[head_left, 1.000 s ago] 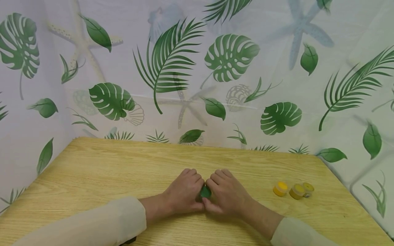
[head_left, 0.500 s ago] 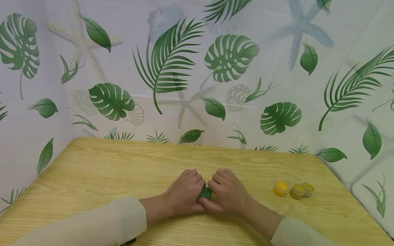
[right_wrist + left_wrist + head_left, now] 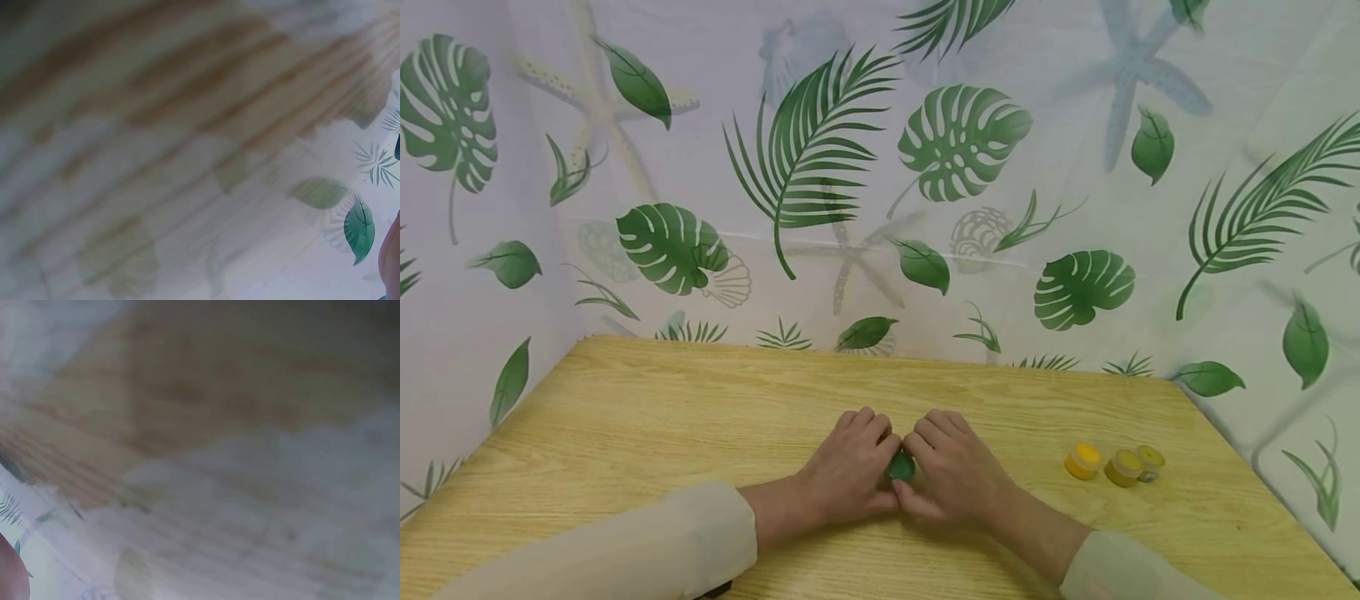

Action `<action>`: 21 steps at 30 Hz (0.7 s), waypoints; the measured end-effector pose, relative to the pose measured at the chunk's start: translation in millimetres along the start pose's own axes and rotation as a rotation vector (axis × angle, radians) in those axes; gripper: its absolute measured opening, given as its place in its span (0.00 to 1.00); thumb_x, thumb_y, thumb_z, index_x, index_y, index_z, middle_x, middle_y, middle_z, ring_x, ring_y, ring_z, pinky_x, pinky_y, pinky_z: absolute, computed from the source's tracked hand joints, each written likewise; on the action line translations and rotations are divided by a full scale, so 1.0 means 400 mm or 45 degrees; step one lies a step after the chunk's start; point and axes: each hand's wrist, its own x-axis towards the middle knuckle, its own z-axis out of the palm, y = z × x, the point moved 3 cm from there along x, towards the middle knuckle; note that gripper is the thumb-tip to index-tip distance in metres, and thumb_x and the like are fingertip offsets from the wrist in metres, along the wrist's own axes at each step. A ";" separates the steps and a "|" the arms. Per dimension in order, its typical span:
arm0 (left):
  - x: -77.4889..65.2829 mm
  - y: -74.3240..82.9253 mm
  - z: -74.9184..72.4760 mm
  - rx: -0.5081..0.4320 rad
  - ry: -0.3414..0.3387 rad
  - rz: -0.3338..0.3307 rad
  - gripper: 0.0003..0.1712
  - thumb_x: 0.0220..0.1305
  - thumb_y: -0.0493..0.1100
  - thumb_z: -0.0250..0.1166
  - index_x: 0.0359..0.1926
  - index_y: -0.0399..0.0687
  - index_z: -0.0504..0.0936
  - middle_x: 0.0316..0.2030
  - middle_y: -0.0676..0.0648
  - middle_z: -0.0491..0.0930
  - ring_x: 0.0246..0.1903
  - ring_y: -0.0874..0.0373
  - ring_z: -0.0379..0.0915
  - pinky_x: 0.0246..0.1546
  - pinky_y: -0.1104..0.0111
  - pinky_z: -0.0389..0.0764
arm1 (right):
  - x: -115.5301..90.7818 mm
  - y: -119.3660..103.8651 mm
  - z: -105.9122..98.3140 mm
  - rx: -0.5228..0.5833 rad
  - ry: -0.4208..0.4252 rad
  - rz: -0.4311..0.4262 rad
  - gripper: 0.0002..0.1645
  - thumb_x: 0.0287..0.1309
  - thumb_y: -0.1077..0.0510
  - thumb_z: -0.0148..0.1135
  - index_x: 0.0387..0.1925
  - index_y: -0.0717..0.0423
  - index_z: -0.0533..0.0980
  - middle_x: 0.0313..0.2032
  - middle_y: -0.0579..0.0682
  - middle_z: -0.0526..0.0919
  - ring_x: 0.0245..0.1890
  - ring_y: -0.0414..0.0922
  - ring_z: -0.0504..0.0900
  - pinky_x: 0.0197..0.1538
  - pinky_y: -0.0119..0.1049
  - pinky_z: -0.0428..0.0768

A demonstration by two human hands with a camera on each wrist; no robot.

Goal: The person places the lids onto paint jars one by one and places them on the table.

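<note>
Both hands meet at the middle of the table's near half, in the head view. Between them they hold a small round green tub (image 3: 901, 467), its flat green face turned toward me and its sides hidden by the fingers. My left hand (image 3: 852, 468) grips it from the left with curled fingers, thumb below. From the right, my right hand (image 3: 953, 471) grips the same tub, its thumb tip right at the lower edge. The wrist views show mostly blurred tabletop, with a sliver of the left hand (image 3: 11, 575) and of the right hand (image 3: 390, 262) at the edges.
On the wooden table (image 3: 700, 408), right of the hands, stand a bright yellow tub (image 3: 1083, 461), a darker yellow tub (image 3: 1123, 468) and another small tub (image 3: 1151, 459) behind it. A leaf-printed white cloth (image 3: 850, 167) hangs behind the table and along its sides.
The hands stay in place around the green tub. Their knuckles drew slightly apart half a second ago and are closer together now; the right thumb has shifted a little at the tub's lower edge.
</note>
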 end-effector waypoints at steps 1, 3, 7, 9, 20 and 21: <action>0.000 0.000 0.000 -0.009 0.001 -0.003 0.27 0.53 0.70 0.66 0.36 0.52 0.80 0.35 0.53 0.74 0.36 0.58 0.65 0.40 0.66 0.68 | 0.000 0.000 0.000 0.000 0.004 -0.001 0.21 0.57 0.40 0.50 0.27 0.54 0.73 0.27 0.45 0.71 0.33 0.45 0.70 0.44 0.41 0.71; -0.001 -0.001 0.000 -0.026 0.002 -0.004 0.27 0.53 0.70 0.67 0.35 0.52 0.80 0.35 0.53 0.73 0.35 0.59 0.65 0.39 0.67 0.68 | 0.000 0.000 0.000 -0.002 0.015 -0.007 0.21 0.58 0.40 0.50 0.26 0.53 0.72 0.27 0.45 0.71 0.33 0.45 0.70 0.43 0.41 0.71; 0.000 -0.001 0.003 -0.038 0.000 0.014 0.27 0.51 0.69 0.69 0.31 0.52 0.77 0.30 0.55 0.69 0.32 0.60 0.63 0.35 0.69 0.66 | 0.000 0.000 0.001 -0.002 0.023 -0.014 0.20 0.59 0.41 0.51 0.25 0.52 0.71 0.26 0.44 0.71 0.32 0.45 0.70 0.43 0.40 0.71; 0.000 -0.002 0.005 -0.034 -0.001 0.024 0.26 0.51 0.68 0.69 0.29 0.52 0.76 0.28 0.55 0.68 0.31 0.61 0.62 0.34 0.70 0.65 | -0.001 0.000 0.001 0.000 0.028 -0.011 0.19 0.58 0.41 0.52 0.24 0.51 0.71 0.26 0.44 0.71 0.32 0.45 0.70 0.43 0.41 0.71; -0.001 -0.006 0.008 -0.082 -0.021 0.011 0.26 0.50 0.67 0.71 0.31 0.51 0.77 0.28 0.56 0.69 0.31 0.62 0.62 0.35 0.70 0.65 | -0.002 0.005 0.001 0.027 0.003 0.030 0.31 0.65 0.32 0.43 0.29 0.53 0.76 0.28 0.45 0.76 0.34 0.45 0.72 0.45 0.41 0.72; -0.001 -0.007 0.008 -0.087 -0.027 0.005 0.26 0.51 0.67 0.70 0.32 0.51 0.77 0.28 0.56 0.69 0.32 0.62 0.62 0.35 0.71 0.66 | -0.002 0.005 0.001 0.040 -0.004 0.030 0.29 0.63 0.33 0.45 0.31 0.53 0.77 0.29 0.45 0.76 0.34 0.45 0.72 0.45 0.41 0.72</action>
